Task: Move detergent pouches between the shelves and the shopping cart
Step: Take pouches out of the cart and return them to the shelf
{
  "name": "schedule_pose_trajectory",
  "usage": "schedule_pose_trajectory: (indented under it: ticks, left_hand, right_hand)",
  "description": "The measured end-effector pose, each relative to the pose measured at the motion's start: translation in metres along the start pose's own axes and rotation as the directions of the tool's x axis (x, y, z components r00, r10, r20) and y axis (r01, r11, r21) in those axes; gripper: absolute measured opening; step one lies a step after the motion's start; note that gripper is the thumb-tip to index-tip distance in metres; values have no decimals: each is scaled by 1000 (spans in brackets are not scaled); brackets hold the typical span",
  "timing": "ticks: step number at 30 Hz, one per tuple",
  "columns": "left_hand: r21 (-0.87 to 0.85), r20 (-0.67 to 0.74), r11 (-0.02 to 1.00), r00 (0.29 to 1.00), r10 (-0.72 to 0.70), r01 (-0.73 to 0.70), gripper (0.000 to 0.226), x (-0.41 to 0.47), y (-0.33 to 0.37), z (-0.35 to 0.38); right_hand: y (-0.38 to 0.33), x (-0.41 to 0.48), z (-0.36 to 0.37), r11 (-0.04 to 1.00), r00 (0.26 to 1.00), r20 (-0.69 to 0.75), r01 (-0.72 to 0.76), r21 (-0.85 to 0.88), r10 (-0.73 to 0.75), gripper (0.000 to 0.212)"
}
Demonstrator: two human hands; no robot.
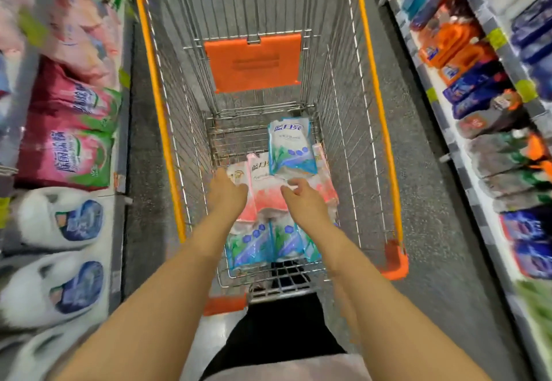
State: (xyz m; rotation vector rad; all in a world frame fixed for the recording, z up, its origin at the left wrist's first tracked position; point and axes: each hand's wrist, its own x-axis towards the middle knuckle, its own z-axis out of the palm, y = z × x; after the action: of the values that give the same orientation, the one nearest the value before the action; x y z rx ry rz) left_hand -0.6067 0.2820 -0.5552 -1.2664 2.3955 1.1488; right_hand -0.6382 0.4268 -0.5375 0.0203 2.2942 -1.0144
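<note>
A wire shopping cart (373,88) with orange rims stands in the aisle below me. Several detergent pouches lie in its basket: a blue-and-white pouch (291,146) on top at the far end, a pink-and-white pouch (265,192) in the middle, more blue ones (257,246) nearer me. Both arms reach down into the cart. My left hand (227,192) rests on the left edge of the pink pouch, fingers curled over it. My right hand (304,198) hovers at the pink pouch's right side, fingers slightly apart; whether it grips anything is unclear.
The left shelf holds pink pouches (71,153) and white pouches with blue labels (59,219). The right shelf carries orange bottles (451,43) and dark blue packs (475,88). An orange child-seat flap (254,61) hangs inside the cart. Grey floor runs on both sides.
</note>
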Motion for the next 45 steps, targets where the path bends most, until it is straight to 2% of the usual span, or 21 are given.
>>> schedule_pose_trajectory:
  ticks: [2, 6, 9, 11, 14, 16, 18, 20, 24, 27, 30, 31, 33, 35, 38, 40, 43, 45]
  left_hand:
    - [19, 111, 988, 982, -153, 152, 62, 18, -17, 24]
    - [77, 167, 944, 929, -331, 322, 70, 54, -51, 66]
    - [189, 217, 921, 900, -378, 341, 71, 67, -59, 81]
    - [233, 242, 917, 894, -377, 324, 59, 78, -59, 86]
    - [192, 205, 903, 884, -420, 384, 61, 99, -65, 95]
    - [202, 206, 890, 870, -448, 410, 69, 108, -69, 104]
    - [286, 195, 871, 866, -461, 399, 76, 110, -71, 110]
    - [342, 148, 854, 876, -460, 391, 71, 112, -71, 113]
    - [480, 160, 840, 916, -369, 255, 30, 119, -71, 113]
    - [482, 169, 857, 940, -295, 182, 24, 119, -60, 98]
    - [491, 169, 869, 972, -162, 60, 20, 109, -32, 71]
    - [514, 165, 858, 980, -110, 10, 20, 104, -22, 61]
    - [521, 150, 851, 989, -15, -66, 23, 87, 1, 43]
    - [526, 165, 831, 980, 110, -181, 26, 65, 23, 26]
    - [542, 183, 767, 939, 292, -344, 27, 33, 47, -1]
    - [508, 163, 762, 913, 374, -402, 26, 14, 61, -22]
    - [398, 71, 786, 870, 487, -473, 25, -19, 83, -50]
    - [310, -16, 781, 818, 574, -542, 29, -42, 92, -66]
  right_hand:
    - [13, 26, 22, 995, 989, 108, -99, 6, 97, 39]
    - [30, 64, 55, 972, 946, 235, -233, 21, 222, 41]
    - [41, 83, 70, 963, 926, 285, -267, 34, 247, 42]
    - [46, 96, 76, 959, 917, 308, -281, 48, 253, 41]
    - [49, 118, 87, 950, 896, 353, -308, 54, 270, 40]
    - [47, 130, 93, 948, 887, 377, -311, 63, 265, 30]
    - [43, 138, 98, 949, 885, 389, -307, 73, 256, 16]
    - [42, 143, 102, 946, 880, 394, -316, 70, 265, 15]
    - [42, 143, 103, 936, 866, 408, -344, 72, 287, 27]
    - [42, 136, 95, 928, 865, 415, -356, 111, 282, 33]
    - [37, 126, 90, 870, 837, 425, -456, 189, 346, 26]
    - [30, 122, 90, 823, 804, 457, -521, 229, 382, 25]
    - [15, 112, 88, 665, 711, 568, -663, 344, 415, 27]
    - [2, 107, 83, 494, 679, 643, -720, 487, 355, 33]
    - [-24, 86, 51, 294, 707, 678, -704, 646, 203, 29]
    - [-40, 66, 28, 211, 770, 632, -634, 744, 87, 28]
    - [-70, 35, 3, 191, 850, 521, -501, 844, -73, 44]
    - [-91, 14, -9, 182, 869, 468, -440, 879, -158, 45]
